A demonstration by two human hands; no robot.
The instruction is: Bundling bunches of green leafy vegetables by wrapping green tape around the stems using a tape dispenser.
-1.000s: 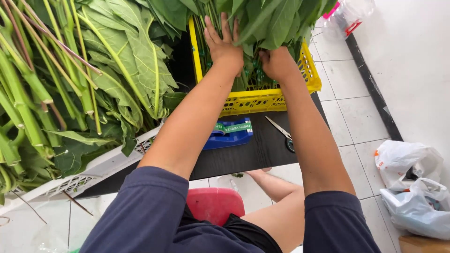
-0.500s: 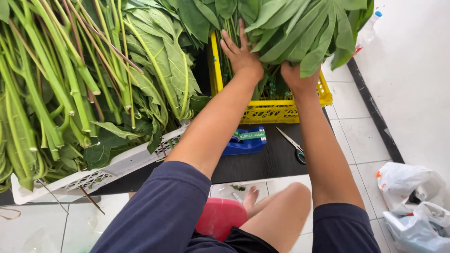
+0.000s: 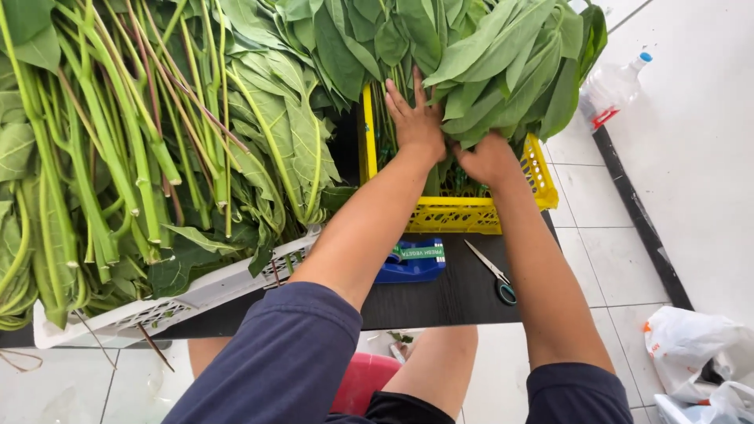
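A yellow plastic crate [image 3: 463, 213] stands on a dark table [image 3: 440, 302] and holds bundles of long green leaves [image 3: 479, 55]. My left hand [image 3: 412, 118] lies flat, fingers spread, on the stems inside the crate. My right hand [image 3: 488, 159] reaches under the leaves at the crate's right side, its fingers hidden in the greens. To the left, a white crate [image 3: 181, 298] is heaped with leafy stalks [image 3: 133, 149].
A blue tape dispenser [image 3: 412, 263] and scissors [image 3: 491, 271] lie on the table in front of the yellow crate. A plastic bottle [image 3: 616, 86] stands on the tiled floor at the right. White plastic bags [image 3: 695, 353] sit at lower right. A red stool [image 3: 365, 381] is under me.
The view has tilted down and shifted right. My left hand has flattened onto the stems, and my right hand has slid in under the leaves.
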